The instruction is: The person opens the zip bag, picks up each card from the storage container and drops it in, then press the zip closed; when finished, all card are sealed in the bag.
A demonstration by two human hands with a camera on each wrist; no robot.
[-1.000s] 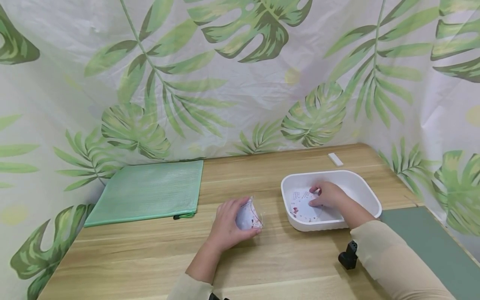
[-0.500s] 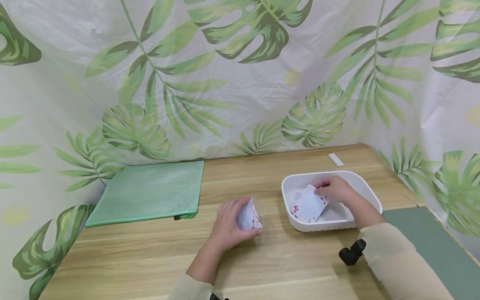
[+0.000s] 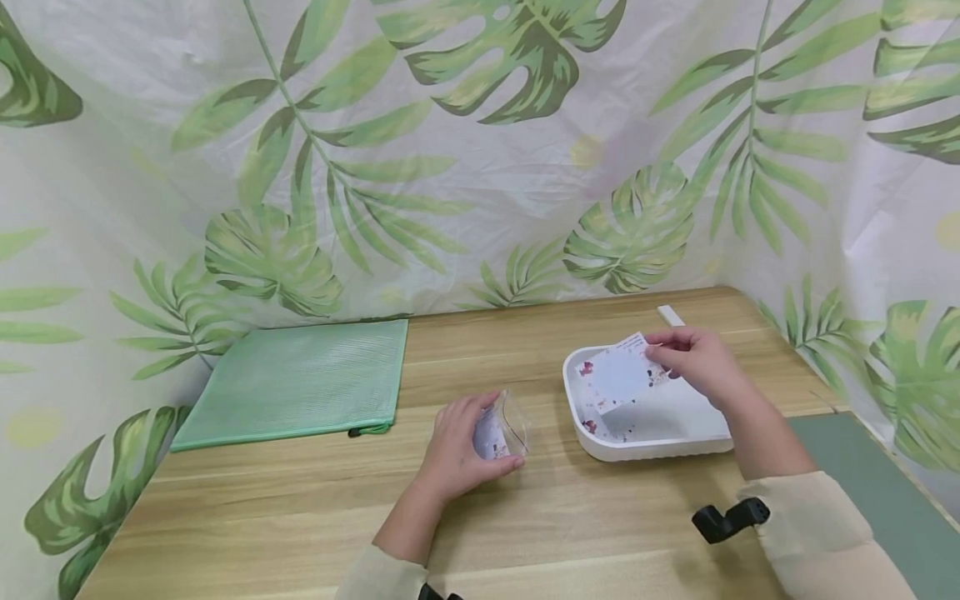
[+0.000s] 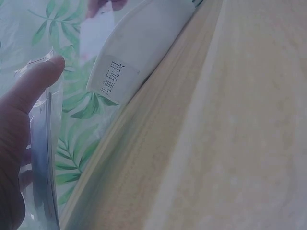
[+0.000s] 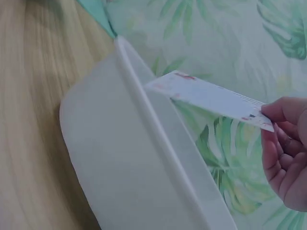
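Note:
My left hand point(image 3: 453, 454) holds a clear plastic bag point(image 3: 516, 425) with printed cards inside, fingers and thumb curled round its sides just above the table. In the left wrist view the thumb lies along the edge of the bag point(image 4: 53, 143). My right hand point(image 3: 693, 358) pinches one corner of a white card point(image 3: 618, 375) with a red floral print, held tilted over the white plastic basin point(image 3: 637, 450). The right wrist view shows the card point(image 5: 211, 98) between thumb and fingers above the basin's rim. Another printed card point(image 3: 611, 427) lies in the basin.
A green mesh zip pouch point(image 3: 300, 383) lies at the back left of the wooden table point(image 3: 300, 525). A small white block point(image 3: 670, 316) sits behind the basin. A grey-green mat point(image 3: 855, 467) covers the right edge. Leaf-print cloth point(image 3: 480, 167) hangs behind.
My right hand has lifted a card up out of the basin and moved slightly right. My left hand stays in place with the bag, whose opening now gapes wider.

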